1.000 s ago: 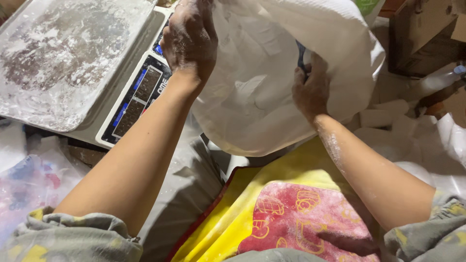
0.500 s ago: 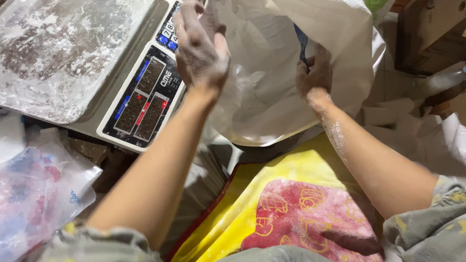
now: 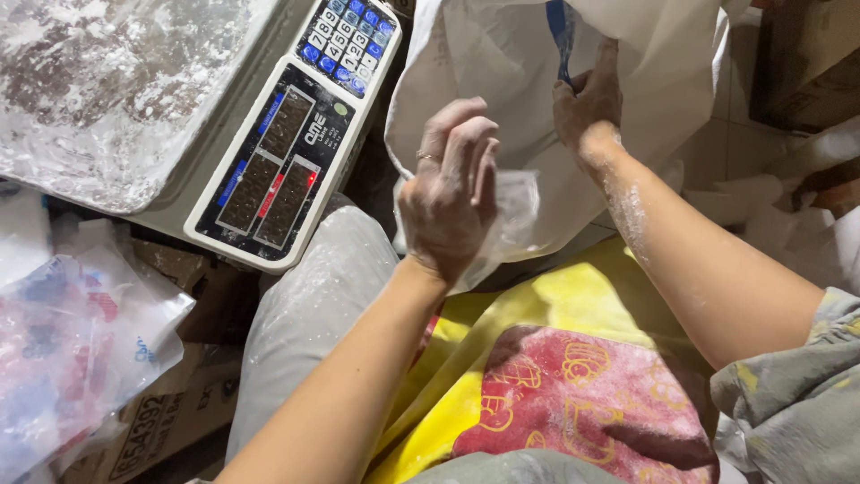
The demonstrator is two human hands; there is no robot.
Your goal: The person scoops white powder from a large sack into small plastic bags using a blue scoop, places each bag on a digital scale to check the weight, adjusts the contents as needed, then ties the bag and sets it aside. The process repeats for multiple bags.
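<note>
The white sack (image 3: 502,99) hangs just beside the scale (image 3: 296,134), its rim pinched in the right hand (image 3: 587,103) so the mouth stays up, while the flour-dusted left hand (image 3: 452,193) grips a small clear bag (image 3: 515,211) against its side.

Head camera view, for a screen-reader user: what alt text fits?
A person's right hand grips the rim of a large white sack, while the flour-dusted left hand holds a small clear plastic bag before it, beside a floury digital scale.
</note>
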